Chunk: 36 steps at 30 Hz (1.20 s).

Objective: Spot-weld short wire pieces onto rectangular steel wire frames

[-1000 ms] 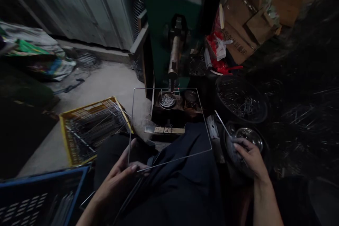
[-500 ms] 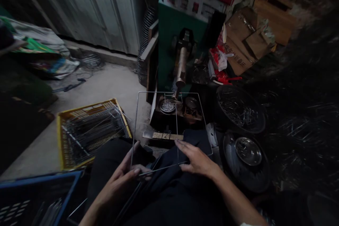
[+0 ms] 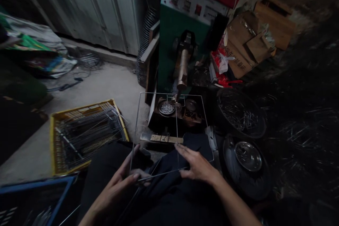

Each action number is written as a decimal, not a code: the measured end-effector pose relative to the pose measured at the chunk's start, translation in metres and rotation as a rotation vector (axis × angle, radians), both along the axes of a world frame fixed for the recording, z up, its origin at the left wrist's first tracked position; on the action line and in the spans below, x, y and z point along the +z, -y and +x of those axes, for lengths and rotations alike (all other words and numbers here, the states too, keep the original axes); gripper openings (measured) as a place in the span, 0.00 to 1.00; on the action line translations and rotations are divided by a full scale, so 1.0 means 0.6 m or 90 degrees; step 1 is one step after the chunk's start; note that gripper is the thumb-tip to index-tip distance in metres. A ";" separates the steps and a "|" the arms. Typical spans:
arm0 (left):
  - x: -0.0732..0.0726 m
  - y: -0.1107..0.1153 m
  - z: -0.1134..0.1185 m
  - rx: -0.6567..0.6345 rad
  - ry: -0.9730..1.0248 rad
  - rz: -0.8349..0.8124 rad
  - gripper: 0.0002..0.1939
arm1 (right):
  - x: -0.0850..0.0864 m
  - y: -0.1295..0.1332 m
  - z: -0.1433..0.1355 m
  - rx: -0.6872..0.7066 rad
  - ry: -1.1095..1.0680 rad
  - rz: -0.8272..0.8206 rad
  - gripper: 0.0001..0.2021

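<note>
A rectangular wire frame (image 3: 177, 123) with a bar down its middle is held over my lap. My left hand (image 3: 127, 173) grips its near left corner between thumb and fingers. On the near side, my right hand (image 3: 194, 164) pinches the frame where the middle bar meets the near wire. The frame's far side lies at the tip of the metal electrode arm (image 3: 182, 70) of a green machine (image 3: 172, 24). Under that tip stands a small round dish (image 3: 166, 108) of tiny shiny metal pieces. A smaller bracket-like wire shows at the far side, by the tip.
A yellow crate (image 3: 53, 144) of wire pieces stands on the floor at left, with a blue crate (image 3: 62, 196) nearer. At right are a dark basin (image 3: 261, 123) of metal pieces and a steel bowl (image 3: 248, 156). Cardboard boxes (image 3: 239, 42) lean behind.
My view has shifted slightly. The frame's far side has moved a little to the right relative to the machine, and the small bracket-like wire shows more clearly at the tip. Both hands keep their hold.
</note>
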State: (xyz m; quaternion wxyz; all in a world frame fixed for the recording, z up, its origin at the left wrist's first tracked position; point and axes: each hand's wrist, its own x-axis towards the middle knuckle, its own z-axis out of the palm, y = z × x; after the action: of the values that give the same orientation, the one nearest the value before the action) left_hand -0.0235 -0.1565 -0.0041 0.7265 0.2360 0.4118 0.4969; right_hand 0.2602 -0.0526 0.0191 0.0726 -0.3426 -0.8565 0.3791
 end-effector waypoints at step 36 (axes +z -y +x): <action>0.008 -0.136 -0.025 0.037 -0.027 0.080 0.52 | 0.015 -0.117 -0.023 -0.068 0.034 0.178 0.39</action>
State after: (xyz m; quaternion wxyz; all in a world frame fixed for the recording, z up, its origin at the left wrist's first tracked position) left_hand -0.0385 -0.0751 0.0004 0.6864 0.2794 0.4022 0.5376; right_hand 0.2462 0.0175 0.0279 0.1168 -0.3841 -0.8833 0.2421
